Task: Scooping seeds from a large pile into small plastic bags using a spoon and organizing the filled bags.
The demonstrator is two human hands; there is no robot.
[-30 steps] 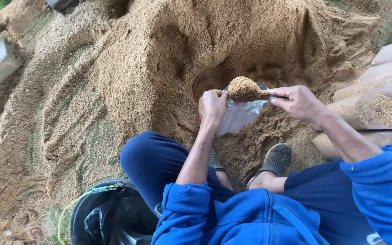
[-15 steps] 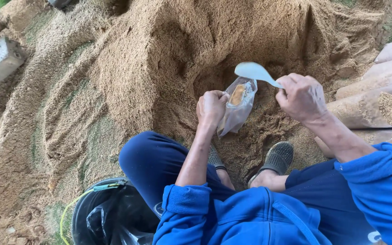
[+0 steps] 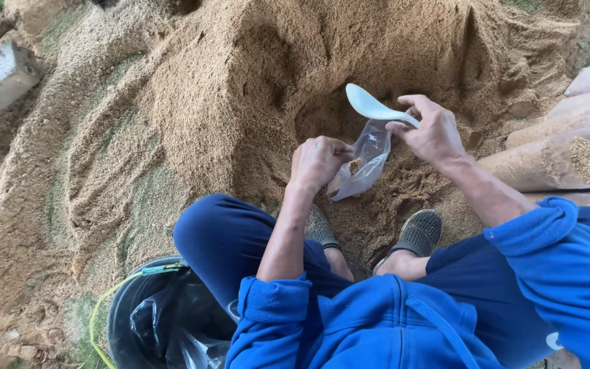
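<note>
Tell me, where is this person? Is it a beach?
Probably not a beach: it looks like an outdoor work yard or farm spot. A big sawdust-like pile fills the ground, filled bags lie stacked beside it, and grass shows at the edges. The right hand holds a white spoon over a small clear bag held by the left hand.

A pale blue-white plastic scoop [image 3: 371,106] sits above a clear plastic bag [image 3: 364,160] with tan grain inside. The heaped sawdust-like pile [image 3: 192,116] is sandy brown; sleeves [image 3: 554,253] are bright blue, the round bucket [image 3: 162,318] black.
</note>
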